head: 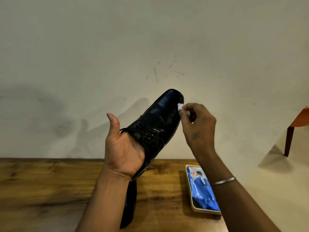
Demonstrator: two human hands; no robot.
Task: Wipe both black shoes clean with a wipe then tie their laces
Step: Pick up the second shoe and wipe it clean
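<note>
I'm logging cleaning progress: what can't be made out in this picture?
Head view only.
1. Second shoe: mostly covered by the left forearm; laces unseen.
2. Left hand: fingers hidden by the held shoe.
3. Wipe: mostly buried in the right hand's pinch.
4. Wipes pack: right side behind the right forearm; print blurred.
5. Orange chair: cut off by the right edge.
</note>
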